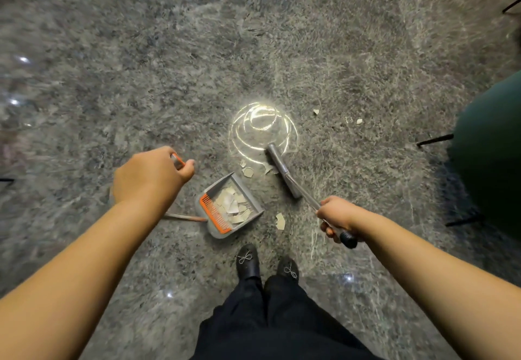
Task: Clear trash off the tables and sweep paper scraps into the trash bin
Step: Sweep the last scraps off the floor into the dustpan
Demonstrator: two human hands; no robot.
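Note:
A grey dustpan [251, 194] with an orange comb edge stands on the stone floor and holds several pale paper scraps [232, 203]. My left hand [149, 176] grips the top of its long handle. My right hand [337, 215] grips the broom handle near its black end cap. The grey broom head [282, 172] rests on the floor just right of the pan's mouth. Loose scraps [248, 171] lie between broom and pan, one scrap [280, 221] lies to the pan's right, and small bits [316, 111] lie farther out.
A dark green chair [493, 156] with thin black legs stands at the right edge. My two black shoes [248, 262] are just behind the pan. A bright light reflection [262, 128] glares on the polished floor beyond the broom.

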